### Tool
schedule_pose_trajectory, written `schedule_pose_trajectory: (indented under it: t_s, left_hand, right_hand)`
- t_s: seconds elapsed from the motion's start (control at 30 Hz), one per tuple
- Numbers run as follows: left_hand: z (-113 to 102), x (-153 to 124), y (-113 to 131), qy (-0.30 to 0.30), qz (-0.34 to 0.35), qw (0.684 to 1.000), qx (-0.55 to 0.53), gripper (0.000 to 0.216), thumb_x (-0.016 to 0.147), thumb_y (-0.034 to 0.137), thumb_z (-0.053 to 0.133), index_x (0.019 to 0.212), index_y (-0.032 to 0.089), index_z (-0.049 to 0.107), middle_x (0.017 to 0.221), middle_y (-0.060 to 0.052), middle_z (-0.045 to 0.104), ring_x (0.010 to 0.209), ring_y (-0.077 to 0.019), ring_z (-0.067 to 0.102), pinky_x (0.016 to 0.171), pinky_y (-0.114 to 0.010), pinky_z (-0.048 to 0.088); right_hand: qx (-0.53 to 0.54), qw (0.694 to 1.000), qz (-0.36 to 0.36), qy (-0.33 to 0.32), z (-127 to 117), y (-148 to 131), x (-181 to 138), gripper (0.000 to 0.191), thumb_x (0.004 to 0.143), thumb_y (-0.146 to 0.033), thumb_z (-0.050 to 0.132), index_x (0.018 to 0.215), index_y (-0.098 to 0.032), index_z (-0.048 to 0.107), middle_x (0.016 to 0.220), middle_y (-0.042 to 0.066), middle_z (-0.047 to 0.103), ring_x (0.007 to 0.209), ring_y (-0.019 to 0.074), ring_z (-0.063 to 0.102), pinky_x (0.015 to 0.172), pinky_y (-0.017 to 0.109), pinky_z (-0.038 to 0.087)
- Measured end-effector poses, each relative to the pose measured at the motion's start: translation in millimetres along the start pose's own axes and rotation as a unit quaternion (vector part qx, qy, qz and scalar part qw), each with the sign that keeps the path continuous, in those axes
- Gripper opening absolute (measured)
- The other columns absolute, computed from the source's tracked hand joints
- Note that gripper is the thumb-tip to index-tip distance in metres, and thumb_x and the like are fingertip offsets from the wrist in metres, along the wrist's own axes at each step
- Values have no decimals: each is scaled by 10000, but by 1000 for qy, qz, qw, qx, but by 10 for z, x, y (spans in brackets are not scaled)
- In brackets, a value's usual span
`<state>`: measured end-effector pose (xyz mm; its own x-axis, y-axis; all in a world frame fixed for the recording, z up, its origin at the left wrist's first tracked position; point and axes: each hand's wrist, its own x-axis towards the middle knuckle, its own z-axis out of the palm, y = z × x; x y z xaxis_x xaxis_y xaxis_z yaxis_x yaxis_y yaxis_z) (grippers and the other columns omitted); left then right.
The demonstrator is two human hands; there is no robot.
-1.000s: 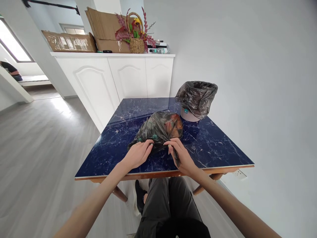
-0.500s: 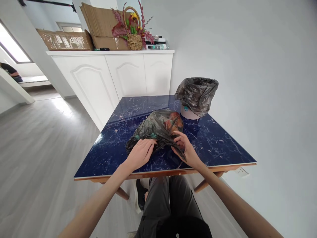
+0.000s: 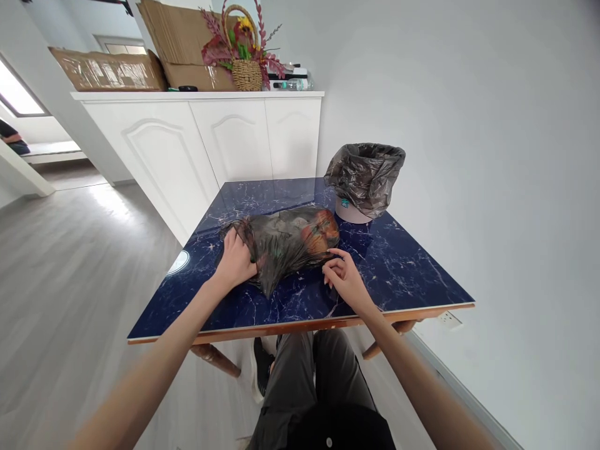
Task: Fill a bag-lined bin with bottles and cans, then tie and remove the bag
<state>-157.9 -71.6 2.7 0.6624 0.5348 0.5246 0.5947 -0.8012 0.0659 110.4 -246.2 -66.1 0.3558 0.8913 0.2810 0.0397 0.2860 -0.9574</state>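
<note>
A dark see-through plastic bag lies on its side on the blue marbled table. Orange-red round shapes show through its right end; their kind I cannot make out. My left hand is closed on the bunched plastic at the bag's left end, fingertips partly hidden in the folds. Just off the bag's lower right side, my right hand is loosely curled with its fingers apart and nothing visible in them; the index finger is close to the plastic.
A pale bin with a black liner over its rim stands at the table's back right. Behind is a white cabinet carrying cardboard boxes, a flower basket and a bottle. A wall borders the right side.
My left hand has moved left to the bag's end. The bag is stretched out longer leftward, and my right hand has let go of the plastic it held.
</note>
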Motion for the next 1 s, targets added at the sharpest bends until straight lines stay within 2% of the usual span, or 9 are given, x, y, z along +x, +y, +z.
schedule_pose_trajectory:
  t_s: [0.13,0.3,0.47,0.53,0.63,0.73,0.87,0.93,1.0]
  left_hand:
    - [-25,46,-162,-49,-33,996,71,397,907,358,678,1238,146,732,1364,-241,641,1403,-471,461,1227,-643,362]
    - [-56,-73,-120,-52,-67,991,108,265,896,207,580,1069,135,767,1217,-257,698,1330,-476,505,1148,-637,431]
    - [-292,-160,-87,-40,-64,989,128,339,956,375,586,1119,120,738,1285,-256,691,1432,-488,459,1197,-606,397]
    - [-494,-192,-82,-12,-66,989,130,367,1003,464,535,1076,151,713,1240,-223,711,1383,-443,535,1163,-554,432]
    - [-878,-235,-103,67,-125,983,113,380,1044,531,450,972,208,638,1053,-125,721,1003,-299,692,913,-414,518]
    - [-1271,-233,-200,161,-213,958,106,367,1008,546,461,829,230,510,794,-31,618,713,-193,619,704,-311,439]
    - [-1659,-91,-434,273,-275,914,121,429,940,567,520,700,246,365,610,35,435,592,-143,471,644,-285,332]
    - [-1755,36,-560,290,-275,906,138,444,899,563,571,681,242,355,614,39,410,589,-132,406,636,-286,279]
    - [-1786,176,-678,272,-276,910,149,433,878,547,600,683,233,374,635,35,422,612,-130,383,647,-286,254]
  right_hand:
    - [10,1000,2,9,-4,9,11,563,941,-508,731,1355,-248,453,882,-38,648,643,154,644,552,287,513]
    - [8,1000,11,-1,-14,5,3,558,955,-499,729,1376,-258,453,869,-38,663,666,165,654,580,300,525]
    - [5,1000,14,3,-12,-9,-5,519,956,-499,723,1340,-258,471,834,-44,665,659,166,653,580,300,514]
    - [5,1000,17,1,-11,-11,-7,515,954,-506,721,1331,-255,476,825,-43,671,652,166,650,581,303,511]
    - [6,1000,19,0,-14,-14,-15,516,952,-517,721,1324,-251,483,815,-42,678,647,167,646,587,308,508]
    - [3,1000,24,-4,-17,-25,-31,518,957,-518,722,1329,-247,487,812,-40,682,648,165,641,602,311,506]
    - [-2,1000,28,-6,-11,-56,-49,515,966,-524,723,1332,-247,491,809,-37,681,650,168,637,610,316,506]
    - [-3,1000,30,-4,-3,-65,-53,518,965,-536,726,1330,-250,495,804,-36,677,645,171,634,603,318,504]
    - [1,1000,30,0,9,-63,-57,530,957,-551,734,1324,-249,500,799,-34,676,638,172,630,595,317,501]
